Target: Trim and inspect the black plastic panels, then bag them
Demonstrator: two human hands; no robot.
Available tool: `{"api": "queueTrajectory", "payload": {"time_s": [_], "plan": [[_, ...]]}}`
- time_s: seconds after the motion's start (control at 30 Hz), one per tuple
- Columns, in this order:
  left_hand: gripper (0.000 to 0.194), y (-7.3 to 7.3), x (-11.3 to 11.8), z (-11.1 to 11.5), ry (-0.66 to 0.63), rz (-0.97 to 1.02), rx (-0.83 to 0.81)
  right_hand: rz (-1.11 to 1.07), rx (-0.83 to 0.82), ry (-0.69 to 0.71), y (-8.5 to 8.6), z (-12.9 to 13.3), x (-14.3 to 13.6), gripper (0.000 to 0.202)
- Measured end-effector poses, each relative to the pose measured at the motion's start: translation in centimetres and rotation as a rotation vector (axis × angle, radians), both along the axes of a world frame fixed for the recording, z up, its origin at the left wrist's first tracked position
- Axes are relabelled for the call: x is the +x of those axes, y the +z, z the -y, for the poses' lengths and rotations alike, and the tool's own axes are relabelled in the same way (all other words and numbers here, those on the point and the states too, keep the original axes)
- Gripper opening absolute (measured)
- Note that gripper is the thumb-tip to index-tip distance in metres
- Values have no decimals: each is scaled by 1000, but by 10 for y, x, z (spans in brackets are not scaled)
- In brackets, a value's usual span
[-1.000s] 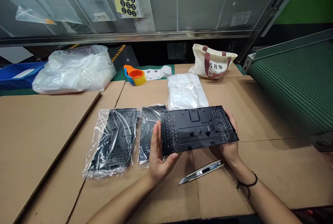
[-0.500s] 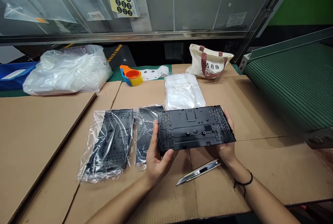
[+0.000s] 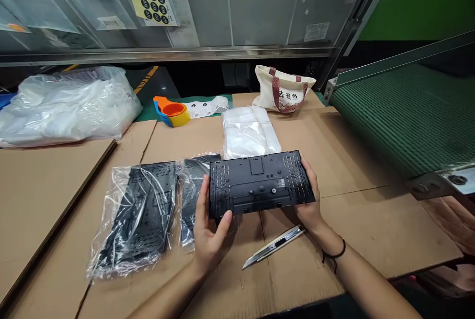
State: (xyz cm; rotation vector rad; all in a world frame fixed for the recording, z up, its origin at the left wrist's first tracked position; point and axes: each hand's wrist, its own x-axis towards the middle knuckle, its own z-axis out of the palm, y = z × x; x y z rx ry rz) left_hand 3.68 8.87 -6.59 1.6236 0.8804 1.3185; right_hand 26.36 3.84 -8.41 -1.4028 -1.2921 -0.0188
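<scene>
Two hands carry one black plastic panel between them, lifted clear of the bench near the middle of its front edge. We hold it by its short ends, long side running left to right, ribbed face turned up toward us and tilted slightly. Our left hand closes its grip on the panel's left end, thumb hooked over the lower left corner and fingers flat behind it. Our right hand closes its grip on the right end, fingertips curling over the far right edge, palm under the lower right corner. So the panel spans the gap between both grips, touching each and nothing else.

Just below the panel, a utility knife lies on the cardboard, angled toward the front edge, near our right wrist. Left of our left hand, two bagged black panels lie side by side in clear film. Behind the panel, toward the back edge, sits a stack of clear bags, with a canvas tote beyond it and a tape dispenser to the left.
</scene>
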Motion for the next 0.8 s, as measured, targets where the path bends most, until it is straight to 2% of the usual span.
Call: {"api": "queueTrajectory", "payload": {"time_s": [0.1,0.2,0.23,0.3,0.4,0.5,0.57,0.63,0.73,0.8], "plan": [[65,-1,0,-2,44,33,48,100,1,-22,7,0,4,52],[59,-3,1,-4,10,186,26,117,76,70,15,1,8,32],[58,-5,2,-3,-12,243,18,61,77,124,15,1,10,24],[58,-8,2,-2,-52,298,30,-184,27,164,13,-1,13,7],[57,-10,-2,1,-96,198,60,-578,-25,33,5,-7,21,23],[59,-5,-7,0,-118,55,92,-717,24,-92,3,-14,36,34],[54,6,-9,-5,-118,-10,159,-783,30,-121,5,-16,48,36],[46,24,-7,-15,-103,-60,246,-845,29,-131,7,-16,59,39],[34,60,6,-39,-49,-135,374,-925,23,-133,5,-14,70,46],[25,84,23,-61,-45,-242,453,-972,9,-124,0,-14,71,51]]}}
